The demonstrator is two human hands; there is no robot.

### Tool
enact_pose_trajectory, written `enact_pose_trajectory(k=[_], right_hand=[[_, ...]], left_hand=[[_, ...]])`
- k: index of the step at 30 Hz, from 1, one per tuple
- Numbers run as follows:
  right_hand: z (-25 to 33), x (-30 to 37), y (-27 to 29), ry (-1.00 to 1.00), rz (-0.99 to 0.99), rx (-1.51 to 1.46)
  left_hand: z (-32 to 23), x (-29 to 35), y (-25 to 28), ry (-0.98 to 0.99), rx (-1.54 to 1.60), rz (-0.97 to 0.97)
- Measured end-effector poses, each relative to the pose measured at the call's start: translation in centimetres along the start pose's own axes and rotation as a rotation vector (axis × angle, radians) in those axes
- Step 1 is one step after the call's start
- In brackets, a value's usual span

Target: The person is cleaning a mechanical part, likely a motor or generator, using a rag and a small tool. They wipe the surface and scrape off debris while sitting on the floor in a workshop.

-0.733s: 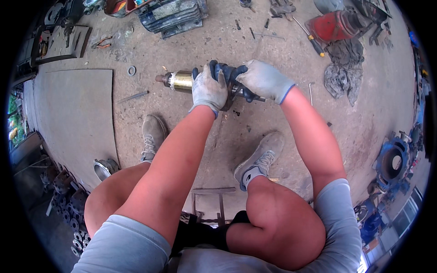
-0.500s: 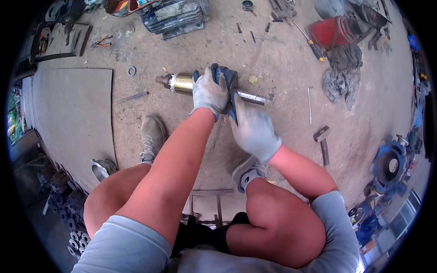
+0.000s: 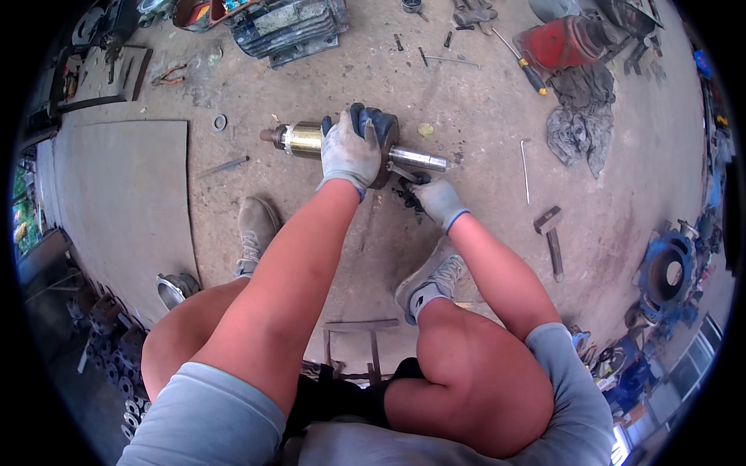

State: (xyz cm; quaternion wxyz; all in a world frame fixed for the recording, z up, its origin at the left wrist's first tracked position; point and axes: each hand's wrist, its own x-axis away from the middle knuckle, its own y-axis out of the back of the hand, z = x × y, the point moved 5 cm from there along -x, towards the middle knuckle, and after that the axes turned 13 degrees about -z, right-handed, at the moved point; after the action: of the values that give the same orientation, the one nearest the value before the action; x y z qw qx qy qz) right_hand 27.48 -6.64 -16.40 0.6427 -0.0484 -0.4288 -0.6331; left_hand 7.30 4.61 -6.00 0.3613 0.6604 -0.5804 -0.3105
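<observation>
The gloved left hand (image 3: 350,155) is wrapped over the shaft assembly (image 3: 306,140), which lies crosswise on the concrete floor (image 3: 482,233) under that grip — its brassy cylinder sticking out to the left of the fingers, its dark round flange (image 3: 386,155) just right of them, and a bright bare shaft end beyond. Just below that shaft end, the gloved right hand (image 3: 438,202) has its fingers closed around a wrench (image 3: 402,172), whose metal end reaches up and left to the flange; whether it bites on a fastener I cannot tell. Right of this grip and lower lies a hammer (image 3: 549,241), with a thin bent rod (image 3: 526,172) above it — and a metal ring (image 3: 220,123) sits well left of the left hand.
</observation>
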Motion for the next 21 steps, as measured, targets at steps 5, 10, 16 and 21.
enact_pose_trajectory(k=[5,10,16,21], right_hand=[[1.5,0.9,2.9,0.096,-0.165,0.196],[2.9,3.3,5.2,0.171,-0.26,0.142],[3.8,3.9,5.5,0.141,-0.069,-0.023],[5.1,5.7,5.9,-0.063,0.066,-0.149]], left_hand=[[0.9,0.1,-0.3,0.005,0.016,-0.014],[0.5,0.0,-0.2,0.003,0.026,-0.011],[0.8,0.0,-0.8,-0.039,-0.005,-0.025],[0.3,0.0,-0.4,0.006,0.01,0.0]])
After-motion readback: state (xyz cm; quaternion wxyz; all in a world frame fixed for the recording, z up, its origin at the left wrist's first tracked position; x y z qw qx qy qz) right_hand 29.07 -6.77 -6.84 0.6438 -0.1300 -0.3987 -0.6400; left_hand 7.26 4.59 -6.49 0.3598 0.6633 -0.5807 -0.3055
